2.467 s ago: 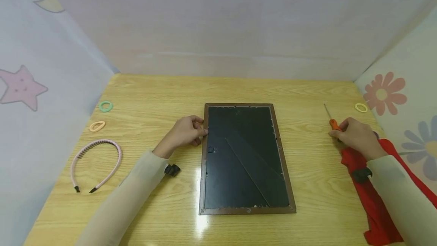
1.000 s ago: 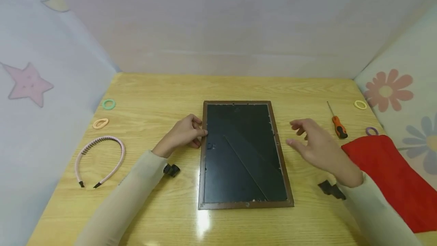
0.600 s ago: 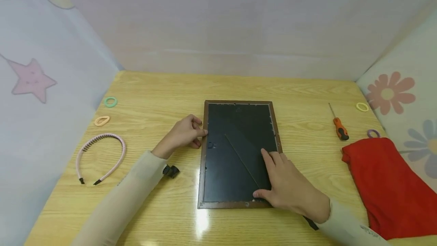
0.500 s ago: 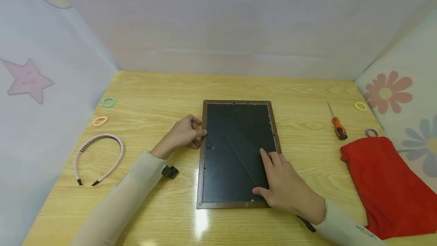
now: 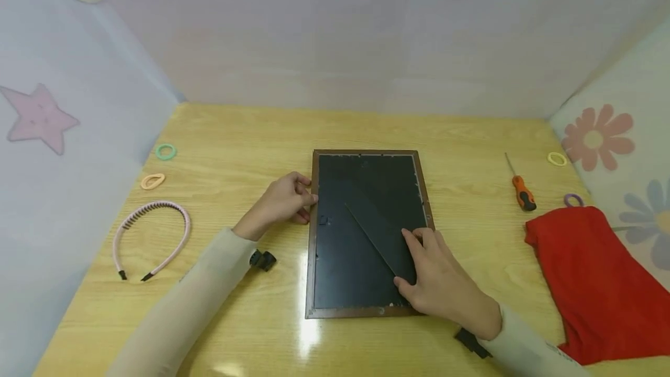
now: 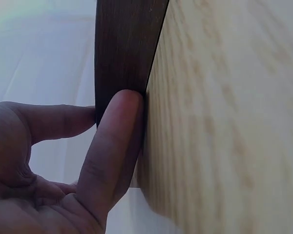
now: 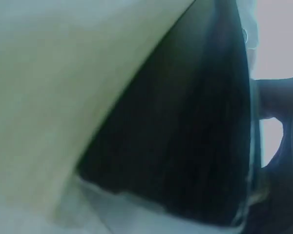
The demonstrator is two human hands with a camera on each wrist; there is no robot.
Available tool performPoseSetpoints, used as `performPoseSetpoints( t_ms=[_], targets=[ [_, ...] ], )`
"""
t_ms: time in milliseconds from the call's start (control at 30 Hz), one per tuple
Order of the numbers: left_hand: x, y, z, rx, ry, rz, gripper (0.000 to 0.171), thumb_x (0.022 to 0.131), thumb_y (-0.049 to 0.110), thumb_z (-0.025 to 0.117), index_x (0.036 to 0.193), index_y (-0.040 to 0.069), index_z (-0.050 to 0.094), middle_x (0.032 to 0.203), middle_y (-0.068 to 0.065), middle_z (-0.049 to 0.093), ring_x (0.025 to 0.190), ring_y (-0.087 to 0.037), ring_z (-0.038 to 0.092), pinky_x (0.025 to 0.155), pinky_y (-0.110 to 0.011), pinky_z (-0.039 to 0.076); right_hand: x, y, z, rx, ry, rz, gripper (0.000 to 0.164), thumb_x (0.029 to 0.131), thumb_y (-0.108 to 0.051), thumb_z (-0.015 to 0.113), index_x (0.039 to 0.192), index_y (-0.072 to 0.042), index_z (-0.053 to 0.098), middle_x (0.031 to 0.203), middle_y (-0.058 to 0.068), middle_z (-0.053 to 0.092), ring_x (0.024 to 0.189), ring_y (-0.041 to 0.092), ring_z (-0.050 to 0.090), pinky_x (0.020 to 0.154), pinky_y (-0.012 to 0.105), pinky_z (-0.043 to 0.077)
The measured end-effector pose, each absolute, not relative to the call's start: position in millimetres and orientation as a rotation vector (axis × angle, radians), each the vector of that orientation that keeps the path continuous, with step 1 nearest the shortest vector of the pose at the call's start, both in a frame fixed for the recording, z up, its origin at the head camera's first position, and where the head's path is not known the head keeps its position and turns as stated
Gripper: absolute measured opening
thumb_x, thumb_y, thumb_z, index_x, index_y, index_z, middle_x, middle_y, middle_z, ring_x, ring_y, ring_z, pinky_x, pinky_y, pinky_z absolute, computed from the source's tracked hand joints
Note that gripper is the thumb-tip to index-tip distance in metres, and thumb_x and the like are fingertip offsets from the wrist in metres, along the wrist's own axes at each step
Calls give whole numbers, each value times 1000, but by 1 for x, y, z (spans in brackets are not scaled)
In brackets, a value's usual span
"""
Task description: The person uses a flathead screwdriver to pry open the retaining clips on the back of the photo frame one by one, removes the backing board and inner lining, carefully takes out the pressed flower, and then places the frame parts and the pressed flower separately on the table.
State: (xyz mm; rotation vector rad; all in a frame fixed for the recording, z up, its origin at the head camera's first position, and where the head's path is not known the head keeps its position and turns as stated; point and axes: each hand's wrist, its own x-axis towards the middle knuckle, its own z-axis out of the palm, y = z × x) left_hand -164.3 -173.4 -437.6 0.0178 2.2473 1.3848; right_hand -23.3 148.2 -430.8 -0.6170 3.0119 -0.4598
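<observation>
A brown picture frame lies face down on the wooden table, its black back panel upward. My left hand holds its left edge; in the left wrist view, fingers press against the dark frame side. My right hand is over the back's lower right. Its thumb and fingertips lie on either side of the fold-out stand, whose lower end the hand covers. The right wrist view is blurred: a dark surface fills the middle, and shadowed fingers touch it at right.
An orange-and-black screwdriver lies to the right, near a red cloth, a purple ring and a yellow ring. On the left are a pink headband, a green ring and an orange ring.
My right hand has let go of the screwdriver and come left onto the frame's back. Its thumb and fingers have since drawn in slightly at the stand. The left hand stays at the frame's edge.
</observation>
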Motion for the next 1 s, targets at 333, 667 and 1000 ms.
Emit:
performPoseSetpoints(
  t_ms=[333, 667, 1000],
  targets=[
    [-165, -170, -433, -6, 2253, 1357, 50, 97, 21, 67, 140, 5, 46, 112, -14, 62, 72, -25, 73, 67, -38, 66, -26, 148, -438, -563, 3055, -542, 84, 76, -36, 83, 143, 2, 51, 131, 19, 51, 120, 35, 50, 93, 46, 55],
    [-165, -171, -436, 32, 2256, 1371, 48, 100, 20, 65, 141, 4, 45, 109, -15, 62, 71, -25, 71, 66, -38, 66, -24, 147, -444, -673, 3268, -635, 77, 67, -29, 83, 134, 2, 60, 118, 18, 56, 105, 32, 53, 82, 44, 54],
    [-162, -172, -435, 82, 2256, 1387, 48, 101, 19, 62, 142, 2, 44, 106, -16, 61, 71, -26, 71, 66, -37, 66, -25, 148, -444, -739, 3330, -710, 76, 62, -26, 84, 129, 4, 64, 113, 18, 58, 106, 33, 53, 82, 46, 53]
  ],
)
